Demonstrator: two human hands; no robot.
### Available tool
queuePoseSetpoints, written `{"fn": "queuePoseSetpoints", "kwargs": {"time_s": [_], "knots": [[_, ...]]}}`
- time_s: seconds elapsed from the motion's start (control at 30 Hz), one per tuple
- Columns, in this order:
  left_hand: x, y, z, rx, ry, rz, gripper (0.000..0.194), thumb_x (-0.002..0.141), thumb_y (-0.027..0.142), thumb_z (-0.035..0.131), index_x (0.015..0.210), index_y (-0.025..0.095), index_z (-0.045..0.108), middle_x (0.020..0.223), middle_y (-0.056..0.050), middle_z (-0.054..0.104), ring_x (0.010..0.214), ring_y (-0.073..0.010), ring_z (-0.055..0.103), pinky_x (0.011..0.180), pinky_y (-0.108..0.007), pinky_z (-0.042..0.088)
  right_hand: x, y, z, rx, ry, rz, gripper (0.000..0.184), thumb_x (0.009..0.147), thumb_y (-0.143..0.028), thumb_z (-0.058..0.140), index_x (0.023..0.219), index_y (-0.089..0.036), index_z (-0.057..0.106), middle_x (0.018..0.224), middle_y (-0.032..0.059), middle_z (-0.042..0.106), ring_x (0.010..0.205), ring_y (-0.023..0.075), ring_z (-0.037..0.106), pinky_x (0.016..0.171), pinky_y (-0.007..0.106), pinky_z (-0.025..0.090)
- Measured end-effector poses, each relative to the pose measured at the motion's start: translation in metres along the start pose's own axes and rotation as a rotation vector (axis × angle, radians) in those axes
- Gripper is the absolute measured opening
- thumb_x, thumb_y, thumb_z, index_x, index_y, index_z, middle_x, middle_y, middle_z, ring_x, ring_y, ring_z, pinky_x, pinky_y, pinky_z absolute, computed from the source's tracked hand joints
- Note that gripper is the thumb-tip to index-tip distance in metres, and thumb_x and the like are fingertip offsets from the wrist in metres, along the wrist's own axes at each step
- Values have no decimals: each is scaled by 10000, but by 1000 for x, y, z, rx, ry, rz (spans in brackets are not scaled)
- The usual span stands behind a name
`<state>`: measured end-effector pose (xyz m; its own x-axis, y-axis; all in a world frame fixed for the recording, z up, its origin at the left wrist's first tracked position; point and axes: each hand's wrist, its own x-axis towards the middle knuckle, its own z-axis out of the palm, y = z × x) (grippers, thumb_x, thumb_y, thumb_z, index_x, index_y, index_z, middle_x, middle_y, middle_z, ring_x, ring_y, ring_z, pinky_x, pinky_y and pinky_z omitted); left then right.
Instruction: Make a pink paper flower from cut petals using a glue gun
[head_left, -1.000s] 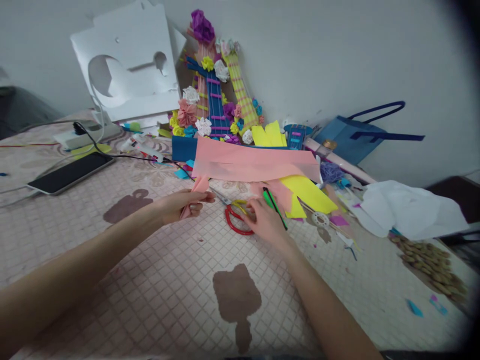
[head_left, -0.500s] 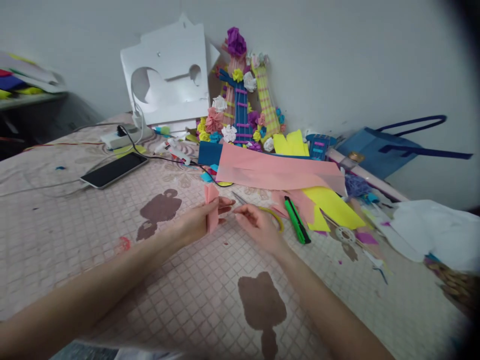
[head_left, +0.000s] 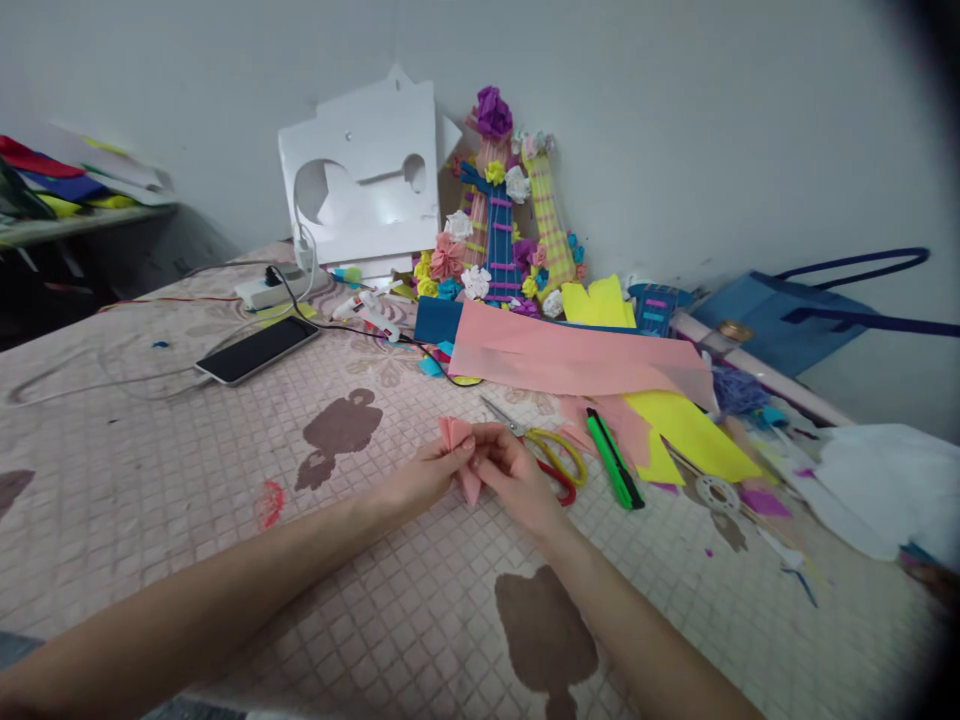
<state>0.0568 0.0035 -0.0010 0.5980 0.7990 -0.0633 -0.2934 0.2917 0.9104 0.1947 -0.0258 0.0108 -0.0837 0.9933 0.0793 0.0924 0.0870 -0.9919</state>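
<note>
A small folded piece of pink crepe paper [head_left: 470, 486] is pinched at its middle, its ends fanning out above and below. My left hand [head_left: 435, 474] closes on it from the left, thumb on top. From the right, my right hand [head_left: 517, 480] grips the same middle part, its fingertips against those of the left. Just beyond the right hand lie scissors [head_left: 559, 458] with yellow and red handles, partly hidden by that hand. To their right is a green utility knife [head_left: 613, 460].
A wide pink paper sheet [head_left: 577, 352] and yellow paper pieces [head_left: 694, 435] lie behind the hands. At left are a phone [head_left: 259, 350], a glue gun [head_left: 369, 312] with its cable, and a power strip [head_left: 281, 288]. Flower-decorated paper guitars [head_left: 501, 235] lean on the wall.
My right hand has come left to the pink paper and now grips it together with my left hand. The flat folded strip is now squeezed at the middle, its ends spread.
</note>
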Motion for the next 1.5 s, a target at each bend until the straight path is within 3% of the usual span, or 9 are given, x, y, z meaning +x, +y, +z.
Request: {"fn": "queuePoseSetpoints", "kwargs": {"time_s": [0.13, 0.27, 0.37, 0.47, 0.6, 0.83, 1.3, 1.4, 1.5], "knots": [[-1, 11, -6, 86, -56, 48, 559, 802, 369, 634, 1305, 197, 461, 1132, -94, 625, 1029, -191, 591, 935, -356, 434, 0, -5, -11, -244, 1, -55, 66, 807, -261, 518, 815, -207, 555, 746, 0, 619, 654, 136, 574, 600, 262, 461], [0, 22, -22, 475, 93, 164, 725, 658, 313, 755, 1296, 194, 433, 1262, -134, 533, 1094, -225, 553, 912, -376, 456, -2, -9, -22, -801, 72, -224, 82, 798, -171, 491, 799, -213, 562, 748, 19, 615, 724, 174, 558, 664, 304, 432], [2, 22, -30, 882, 95, 338, 570, 652, 307, 754, 1171, 197, 546, 1158, -103, 601, 1080, -234, 544, 942, -399, 428, -5, -6, -23, -1096, 28, -338, 128, 791, -114, 482, 814, -212, 561, 810, 51, 612, 825, 219, 543, 724, 347, 419], [3, 19, -28, 1122, 20, 429, 315, 709, 274, 703, 1004, 186, 641, 1010, -83, 658, 991, -232, 566, 919, -390, 425, -7, -3, -19, -1179, -29, -363, 116, 808, -113, 485, 811, -214, 541, 824, 55, 600, 839, 229, 531, 730, 353, 419], [2, 17, -23, 1138, -19, 428, 141, 808, 250, 604, 901, 177, 681, 896, -65, 671, 872, -193, 587, 811, -315, 449, -8, -2, -18, -1151, -56, -331, 104, 825, -117, 493, 838, -213, 529, 844, 48, 602, 854, 225, 531, 732, 343, 421], [5, 15, -27, 1064, -45, 422, 141, 851, 248, 581, 861, 182, 705, 832, -43, 682, 791, -156, 592, 744, -261, 444, -7, 0, -21, -1126, -70, -330, 88, 878, -167, 482, 850, -214, 551, 850, 47, 604, 859, 223, 537, 742, 343, 422], [3, 12, -26, 1116, -16, 486, 145, 852, 257, 598, 812, 168, 706, 751, -39, 657, 727, -148, 570, 698, -263, 434, -9, 1, -20, -1094, -85, -285, 136, 884, -168, 452, 829, -205, 571, 847, 55, 617, 830, 214, 552, 719, 333, 418], [2, 13, -25, 975, 63, 491, 135, 820, 266, 634, 903, 168, 676, 855, -49, 658, 802, -158, 593, 750, -278, 455, -7, -3, -22, -938, -21, -251, 114, 841, -165, 483, 794, -206, 579, 811, 43, 615, 796, 204, 552, 704, 326, 411], [1, 14, -21, 683, 168, 422, 420, 742, 310, 718, 1102, 161, 563, 1004, -75, 626, 889, -175, 602, 799, -306, 469, -6, -8, -20, -505, 54, -106, 90, 819, -246, 525, 752, -208, 570, 707, 1, 582, 663, 154, 528, 613, 282, 402]]}}
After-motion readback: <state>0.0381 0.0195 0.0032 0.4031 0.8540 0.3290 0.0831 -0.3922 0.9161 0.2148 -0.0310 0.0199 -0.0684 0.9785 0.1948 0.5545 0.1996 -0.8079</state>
